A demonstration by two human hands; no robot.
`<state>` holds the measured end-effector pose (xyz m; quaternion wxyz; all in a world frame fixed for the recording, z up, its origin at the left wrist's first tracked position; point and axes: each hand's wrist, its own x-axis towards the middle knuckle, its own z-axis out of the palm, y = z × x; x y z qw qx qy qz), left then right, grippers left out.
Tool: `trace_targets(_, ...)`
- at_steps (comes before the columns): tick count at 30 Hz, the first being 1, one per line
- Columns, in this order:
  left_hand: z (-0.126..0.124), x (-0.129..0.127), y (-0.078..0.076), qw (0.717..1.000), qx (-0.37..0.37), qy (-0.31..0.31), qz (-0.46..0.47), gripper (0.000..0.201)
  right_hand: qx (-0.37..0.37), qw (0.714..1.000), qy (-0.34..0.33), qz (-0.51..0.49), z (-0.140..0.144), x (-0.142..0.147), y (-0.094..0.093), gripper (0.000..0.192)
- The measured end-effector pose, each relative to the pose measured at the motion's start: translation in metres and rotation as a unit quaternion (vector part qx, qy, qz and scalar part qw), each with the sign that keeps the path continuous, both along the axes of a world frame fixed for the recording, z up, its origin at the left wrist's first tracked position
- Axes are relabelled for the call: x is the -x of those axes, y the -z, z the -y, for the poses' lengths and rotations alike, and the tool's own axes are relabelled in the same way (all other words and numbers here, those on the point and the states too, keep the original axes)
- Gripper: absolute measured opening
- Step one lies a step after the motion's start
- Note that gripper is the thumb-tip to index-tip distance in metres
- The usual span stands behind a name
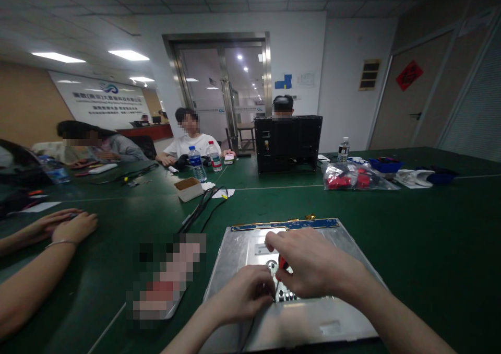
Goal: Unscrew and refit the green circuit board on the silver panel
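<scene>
Curling over flat metal [301,322], right hand [313,262] grips red object [282,263]; left hand's [243,293] hold unclear.

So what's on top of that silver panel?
A blue strip lines the far edge of the silver panel. Near the middle, the left hand and right hand partly cover small shiny parts. The right holds something red. What the hands cover is hidden.

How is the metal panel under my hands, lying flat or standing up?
Lying flat: the metal panel rests broad side up on the green table, beneath your left hand and right hand.
</scene>
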<state>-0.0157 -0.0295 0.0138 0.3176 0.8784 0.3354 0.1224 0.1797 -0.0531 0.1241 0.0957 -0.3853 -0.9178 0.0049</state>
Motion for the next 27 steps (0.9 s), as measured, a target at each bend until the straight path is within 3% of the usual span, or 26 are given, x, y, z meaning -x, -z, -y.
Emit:
trace_targets(8,0.003,-0.0025,-0.0066,1.0,-0.009,-0.011,-0.009,0.014,0.001,0.996,0.083,0.032,-0.0038,0.005,0.0019,0.035)
trace_targets(10,0.0033,-0.0027,-0.0071,0.999,-0.012,-0.019,-0.023,0.013,0.001,0.996,0.078,0.044,-0.0042,0.0066,0.002,0.039)
trace_targets(15,0.0019,-0.0021,-0.0037,1.0,-0.01,-0.003,-0.008,0.016,-0.009,0.999,0.046,0.015,-0.0016,0.0052,0.0021,0.019)
trace_targets(20,0.0013,-0.0011,-0.0012,1.0,0.003,0.011,0.022,0.015,0.016,1.0,-0.009,-0.008,0.0021,0.002,-0.0006,0.025)
trace_targets(27,0.0016,-0.001,-0.0025,1.0,-0.001,-0.007,0.013,0.018,0.018,1.0,0.025,0.005,-0.0008,0.0021,0.0028,0.025)
